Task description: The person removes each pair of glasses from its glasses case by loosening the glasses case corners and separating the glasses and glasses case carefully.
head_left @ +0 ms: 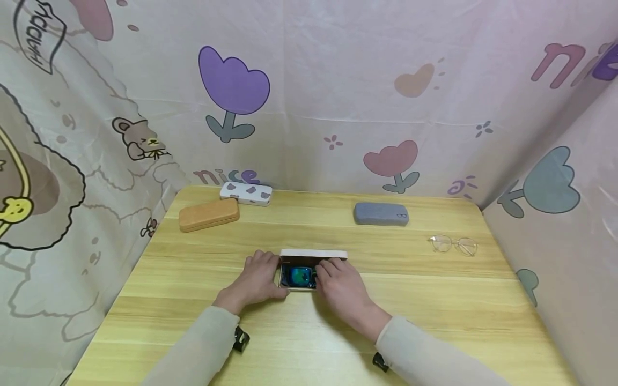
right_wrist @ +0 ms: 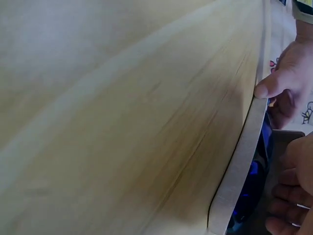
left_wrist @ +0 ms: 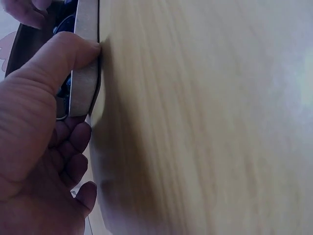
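Observation:
An eyeglass case (head_left: pixel 314 253) stands with its pale lid raised. Inside lie sunglasses with a blue-green mirrored lens (head_left: pixel 300 276); their right part is hidden by a hand. My left hand (head_left: pixel 258 279) grips the case's left end. In the left wrist view its thumb (left_wrist: pixel 78 49) presses over the front wall (left_wrist: pixel 84 93), the other fingers curled round the end. My right hand (head_left: pixel 340 289) reaches into the right half with bent fingers. The right wrist view has those fingers (right_wrist: pixel 288 208) beside the dark-blue sunglasses (right_wrist: pixel 250 188); I cannot tell whether they pinch them.
A tan case (head_left: pixel 209 214) and a white case with brown spots (head_left: pixel 246 193) sit at the back left of the wooden table (head_left: pixel 299 343). A blue-grey case (head_left: pixel 381 214) is at the back right, with thin-framed eyeglasses (head_left: pixel 454 244) in front. Printed curtains (head_left: pixel 309 107) surround the table.

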Available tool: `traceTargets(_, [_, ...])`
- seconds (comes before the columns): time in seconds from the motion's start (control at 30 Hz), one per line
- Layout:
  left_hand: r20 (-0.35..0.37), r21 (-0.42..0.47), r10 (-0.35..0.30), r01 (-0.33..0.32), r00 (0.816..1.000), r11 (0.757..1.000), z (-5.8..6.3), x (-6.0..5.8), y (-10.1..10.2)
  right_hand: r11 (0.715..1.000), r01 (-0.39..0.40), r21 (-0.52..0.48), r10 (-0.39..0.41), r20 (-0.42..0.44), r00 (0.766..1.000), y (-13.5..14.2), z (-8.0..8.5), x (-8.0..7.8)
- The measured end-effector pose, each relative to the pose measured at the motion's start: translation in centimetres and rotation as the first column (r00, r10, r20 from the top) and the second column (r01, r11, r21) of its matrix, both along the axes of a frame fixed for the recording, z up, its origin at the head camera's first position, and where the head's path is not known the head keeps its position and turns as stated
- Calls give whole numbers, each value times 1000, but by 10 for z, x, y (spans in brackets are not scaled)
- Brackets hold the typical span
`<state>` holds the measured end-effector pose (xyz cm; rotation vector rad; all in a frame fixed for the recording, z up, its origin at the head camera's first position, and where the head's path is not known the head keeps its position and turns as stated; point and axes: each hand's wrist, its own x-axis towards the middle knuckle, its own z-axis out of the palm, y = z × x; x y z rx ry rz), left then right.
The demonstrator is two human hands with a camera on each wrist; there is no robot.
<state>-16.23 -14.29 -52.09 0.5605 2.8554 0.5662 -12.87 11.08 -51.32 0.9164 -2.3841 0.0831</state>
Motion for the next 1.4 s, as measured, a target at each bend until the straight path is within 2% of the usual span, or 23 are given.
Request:
traceTargets(0.4, [5, 11, 0, 0, 1000, 1000, 1, 1, 0, 999, 43, 6, -43, 12, 999, -5, -6, -5])
traceTargets(0.7, [3, 10, -3, 3, 1000, 1000, 2, 1, 0, 999, 44, 17, -44, 34, 998, -10, -6, -6])
traceTargets(0.97, [3, 9, 1, -1, 1000, 1000, 1, 0, 0, 994, 83, 75, -89, 68, 994, -14, -7, -3])
traceTargets(1.4, [-2, 18, 1, -1, 1000, 1000, 1, 0, 0, 994, 88, 68, -90, 22, 996, -15, -4, -1])
